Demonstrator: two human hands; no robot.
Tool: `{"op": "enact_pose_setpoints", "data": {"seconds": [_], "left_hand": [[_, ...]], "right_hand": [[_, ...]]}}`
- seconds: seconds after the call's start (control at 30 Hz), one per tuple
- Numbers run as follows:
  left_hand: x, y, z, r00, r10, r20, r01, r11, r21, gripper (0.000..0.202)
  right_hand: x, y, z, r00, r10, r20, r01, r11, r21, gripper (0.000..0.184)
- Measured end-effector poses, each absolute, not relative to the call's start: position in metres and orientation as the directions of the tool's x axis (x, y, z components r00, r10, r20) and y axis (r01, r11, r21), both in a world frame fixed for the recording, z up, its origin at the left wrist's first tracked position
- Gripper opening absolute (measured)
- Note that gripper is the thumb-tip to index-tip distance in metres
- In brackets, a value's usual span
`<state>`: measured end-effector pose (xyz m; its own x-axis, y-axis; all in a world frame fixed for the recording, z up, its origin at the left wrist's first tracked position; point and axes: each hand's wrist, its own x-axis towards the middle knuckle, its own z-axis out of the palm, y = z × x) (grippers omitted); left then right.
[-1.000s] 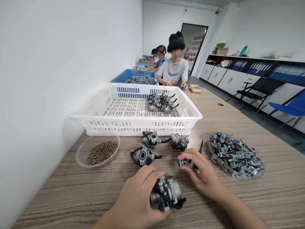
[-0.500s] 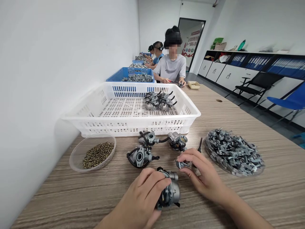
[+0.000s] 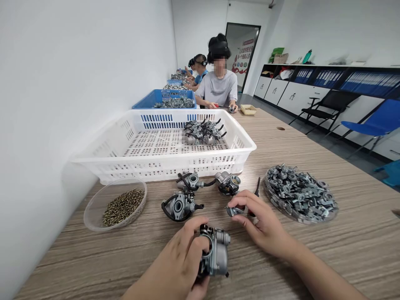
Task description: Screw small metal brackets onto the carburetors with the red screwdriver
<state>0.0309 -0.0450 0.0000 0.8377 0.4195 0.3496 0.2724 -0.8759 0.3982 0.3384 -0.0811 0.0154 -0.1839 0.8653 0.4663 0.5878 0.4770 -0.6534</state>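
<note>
Carburetor, one: sits in the left hand, whose fingers curl around it. Small metal part, one: pinched in the right hand, fingers narrowly set. Beyond the left fingers, three similar carburetors rest on the tabletop.

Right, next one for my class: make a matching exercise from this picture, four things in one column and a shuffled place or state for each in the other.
1. Brass-coloured pieces
2. Nearest carburetor
3. Small metal part
4. White crate

A. Gripped by the left hand
B. Has other carburetors inside
C. Heaped in a clear bowl
D. Pinched in the right hand

Pairs: 1-C, 2-A, 3-D, 4-B
</note>
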Motion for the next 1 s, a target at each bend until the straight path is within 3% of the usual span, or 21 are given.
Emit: {"op": "enact_pose_setpoints", "data": {"seconds": [0.27, 0.37, 0.5, 0.63, 0.73, 0.83, 1.0], "left_hand": [[0.033, -0.045, 0.001, 0.779, 0.535, 0.326, 0.307, -0.780, 0.545, 0.079], [0.037, -0.046, 0.004, 0.762, 0.629, 0.157, 0.415, -0.660, 0.626, 0.091], [0.042, -0.046, 0.019, 0.659, 0.741, -0.127, 0.585, -0.398, 0.707, 0.088], [0.046, -0.046, 0.034, 0.609, 0.762, -0.221, 0.608, -0.269, 0.747, 0.072], [0.047, -0.047, 0.034, 0.607, 0.763, -0.225, 0.586, -0.238, 0.774, 0.061], [0.047, -0.049, 0.028, 0.604, 0.778, -0.174, 0.549, -0.247, 0.799, 0.065], [0.043, -0.046, 0.014, 0.644, 0.754, 0.131, 0.416, -0.488, 0.767, 0.063]], "right_hand": [[0.339, -0.079, 0.015, -0.169, 0.871, 0.461, 0.597, 0.462, -0.656, 0.024], [0.339, -0.079, 0.013, -0.171, 0.872, 0.460, 0.600, 0.462, -0.653, 0.024], [0.339, -0.078, 0.010, -0.171, 0.873, 0.458, 0.602, 0.460, -0.653, 0.026], [0.340, -0.078, 0.010, -0.172, 0.875, 0.453, 0.607, 0.456, -0.650, 0.025], [0.340, -0.079, 0.010, -0.173, 0.877, 0.448, 0.614, 0.451, -0.648, 0.025], [0.340, -0.078, 0.010, -0.173, 0.874, 0.453, 0.617, 0.455, -0.642, 0.026], [0.342, -0.078, 0.011, -0.175, 0.867, 0.466, 0.619, 0.465, -0.633, 0.025]]}}
